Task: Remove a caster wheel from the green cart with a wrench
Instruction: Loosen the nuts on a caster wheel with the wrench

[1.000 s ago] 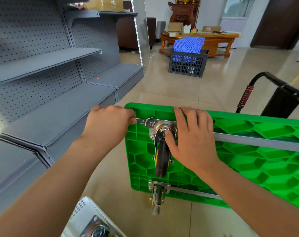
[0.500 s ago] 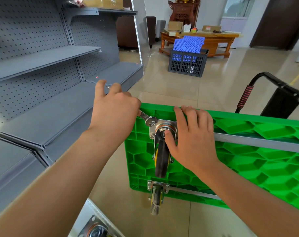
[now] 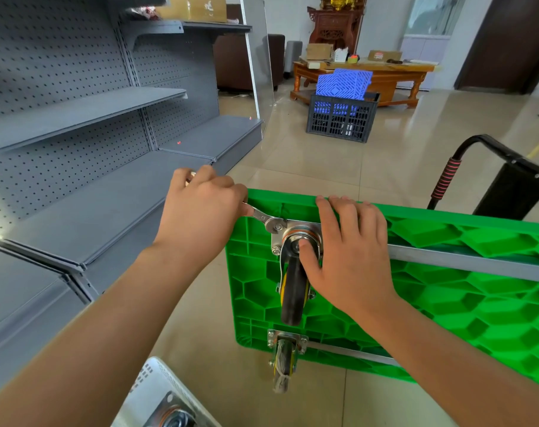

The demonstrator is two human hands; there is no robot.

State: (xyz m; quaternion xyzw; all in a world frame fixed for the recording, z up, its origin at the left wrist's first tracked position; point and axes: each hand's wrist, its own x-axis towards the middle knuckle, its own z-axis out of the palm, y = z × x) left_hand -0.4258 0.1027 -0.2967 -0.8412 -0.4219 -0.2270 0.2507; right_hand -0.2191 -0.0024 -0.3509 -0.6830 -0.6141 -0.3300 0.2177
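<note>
Now the silver open-end wrench [image 3: 263, 217], seated on a bolt of the black caster wheel [image 3: 293, 289] under the upturned green plastic cart [image 3: 477, 306], is being held angled up-left rather than level as a second ago, gripped by the left hand [image 3: 202, 212] with fingers curled around its handle; the wheel's mounting is being pressed by the right hand [image 3: 351, 254], fingers flat and spread.

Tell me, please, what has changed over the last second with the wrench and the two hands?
The left hand swung the wrench handle from level up and away from the person, its head kept on the caster plate's top bolt. The right hand stayed on the caster wheel; the green cart did not move.
</note>
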